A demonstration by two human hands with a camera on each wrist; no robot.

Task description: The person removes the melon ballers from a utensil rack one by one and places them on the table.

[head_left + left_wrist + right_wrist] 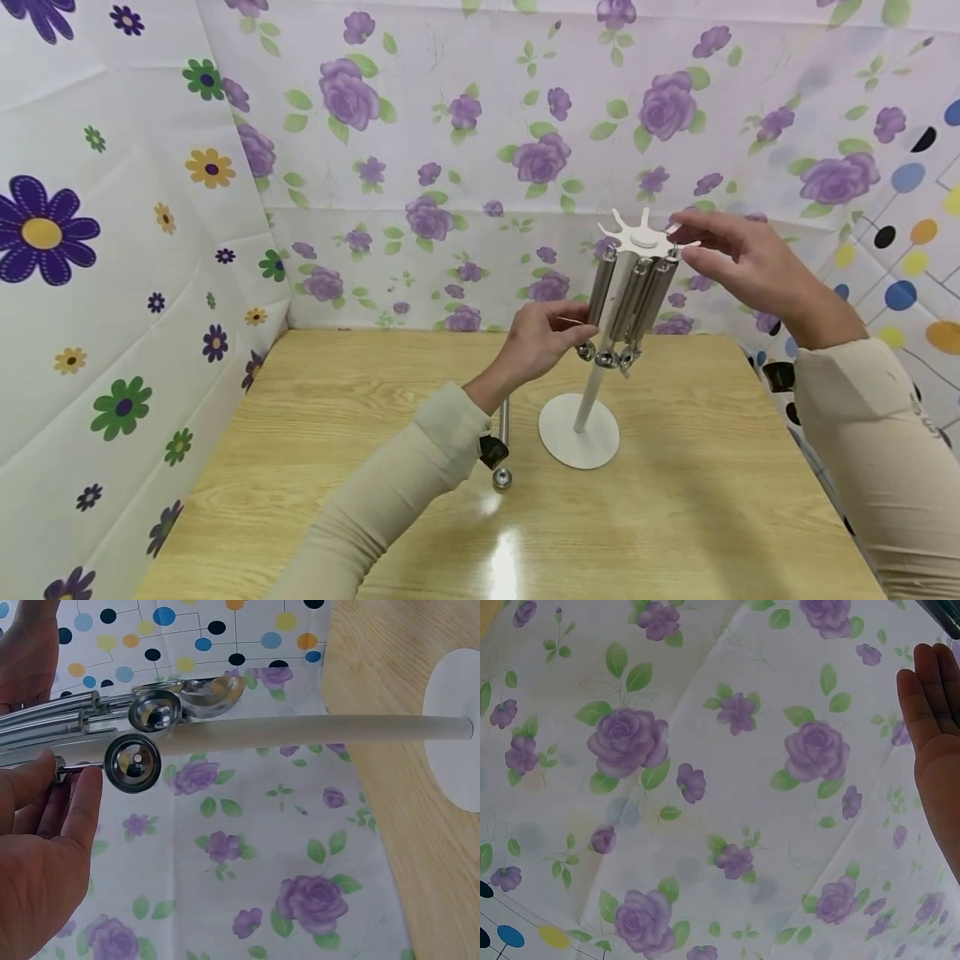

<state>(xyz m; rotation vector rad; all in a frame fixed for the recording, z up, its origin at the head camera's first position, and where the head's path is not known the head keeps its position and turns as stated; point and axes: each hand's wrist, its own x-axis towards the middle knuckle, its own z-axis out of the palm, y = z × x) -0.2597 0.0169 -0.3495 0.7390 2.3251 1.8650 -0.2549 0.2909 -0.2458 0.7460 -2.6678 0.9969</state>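
Observation:
A white stand (643, 240) with a slotted, spoked top holds several hanging steel utensils with thick tube handles. The ends show best in the left wrist view: small round cups like scoops, and one longer curved head (214, 697). My left hand (536, 342) pinches the thin neck of the nearest scoop-like utensil (133, 763), just above its cup, between thumb and fingers. My right hand (750, 258) is at the top of the stand, thumb and forefinger apart beside a hanging loop. Whether it touches the loop is unclear. In the right wrist view its fingers (937, 690) look straight.
Another steel utensil (502, 478) lies on the wooden table (337, 433), partly hidden behind my left wrist. The stand's round white base (558, 450) rests on the table. Flowered cloth (465, 167) hangs behind, with patterned sheets at both sides.

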